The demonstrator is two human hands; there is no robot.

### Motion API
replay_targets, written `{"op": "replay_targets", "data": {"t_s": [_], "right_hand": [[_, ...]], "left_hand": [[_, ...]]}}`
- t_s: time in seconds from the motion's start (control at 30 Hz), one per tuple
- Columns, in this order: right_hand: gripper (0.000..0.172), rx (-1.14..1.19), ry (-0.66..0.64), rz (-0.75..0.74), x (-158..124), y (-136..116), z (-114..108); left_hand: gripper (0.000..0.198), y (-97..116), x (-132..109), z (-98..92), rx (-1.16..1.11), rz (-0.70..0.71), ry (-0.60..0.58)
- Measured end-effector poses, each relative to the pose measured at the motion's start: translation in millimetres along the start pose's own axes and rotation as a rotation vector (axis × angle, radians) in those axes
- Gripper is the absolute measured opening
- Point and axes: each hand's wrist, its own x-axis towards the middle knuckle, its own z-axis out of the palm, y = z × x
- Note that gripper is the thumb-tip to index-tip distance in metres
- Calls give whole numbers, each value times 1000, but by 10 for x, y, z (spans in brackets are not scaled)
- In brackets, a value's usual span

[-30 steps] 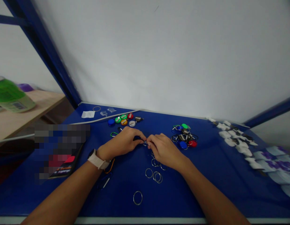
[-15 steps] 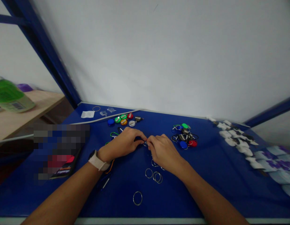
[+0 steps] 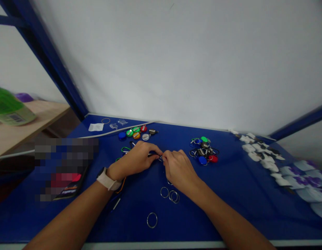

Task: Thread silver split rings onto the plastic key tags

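Two pinched grips, left hand [image 3: 140, 159] and right hand [image 3: 179, 167], close on a small metal piece [image 3: 161, 158] over the blue surface [image 3: 199, 218], while the clipped reels [image 3: 202, 160] heaped at right look finished and the row of reels [image 3: 136, 135], loose rings [image 3: 164, 197] and carabiners [image 3: 116, 204] lie separate.

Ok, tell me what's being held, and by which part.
Left grip and right grip together pinch a small shiny metal piece, possibly a ring; which part of it each holds cannot be told.
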Motion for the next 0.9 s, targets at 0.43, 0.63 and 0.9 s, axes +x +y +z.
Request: {"op": "replay_targets", "data": {"t_s": [0.43, 0.63, 0.9], "right_hand": [[17, 167, 80, 76, 30, 24, 11], [15, 260, 157, 71, 25, 53, 54], [12, 506, 301, 112, 66, 189, 26]], "left_hand": [[15, 45, 16, 65, 21, 43, 200], [14, 19, 21, 72, -30, 59, 252], [16, 17, 24, 18, -188, 8, 237]]}}
